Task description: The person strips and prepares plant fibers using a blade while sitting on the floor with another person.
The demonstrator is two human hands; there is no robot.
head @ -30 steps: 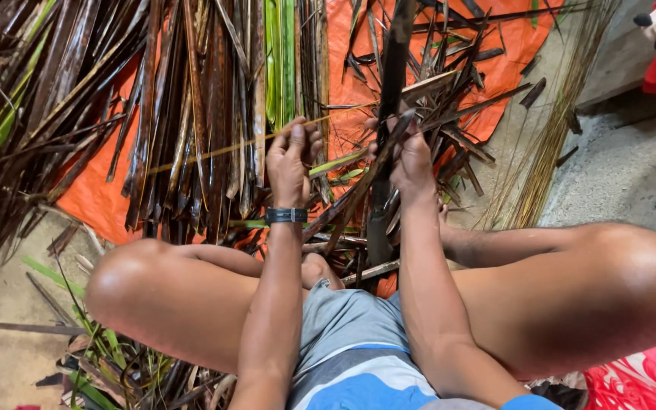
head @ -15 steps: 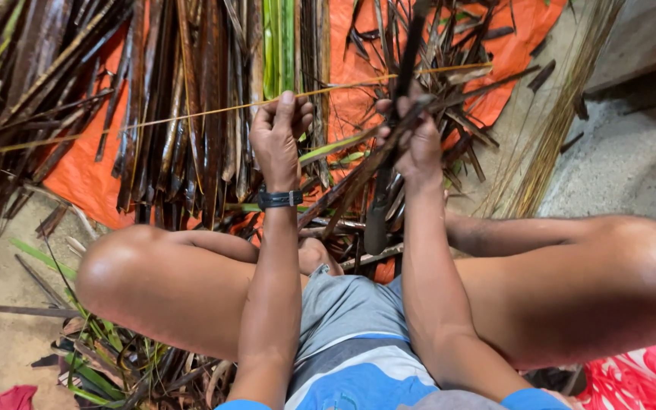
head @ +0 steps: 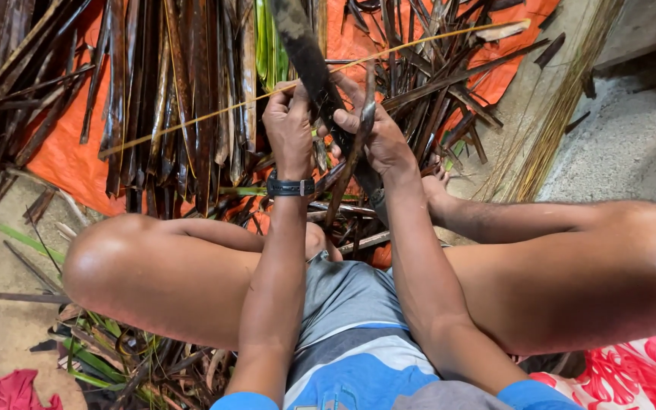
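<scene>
1. Under everything lies an orange sheet [head: 66, 163] spread on the floor, mostly covered by long dark dried leaves [head: 168, 99].
2. Beside the sheet on the right, a bundle of thin pale sticks [head: 552, 140] leans along the concrete ledge [head: 632, 144].
3. Scattered dark leaf strips [head: 434, 83] crowd the space just beyond both hands, and green leaves [head: 267, 45] stand among the brown ones.
4. Between the knees, a long dark blade [head: 309, 64] rises upward; the right hand [head: 377, 137] is closed around it low down.
5. Across the blade runs a thin yellow rib [head: 191, 121], pinched shut in the left hand [head: 288, 125], which wears a dark wristwatch [head: 291, 187].
6. A red cloth [head: 5, 389] lies at the bottom left corner.
</scene>
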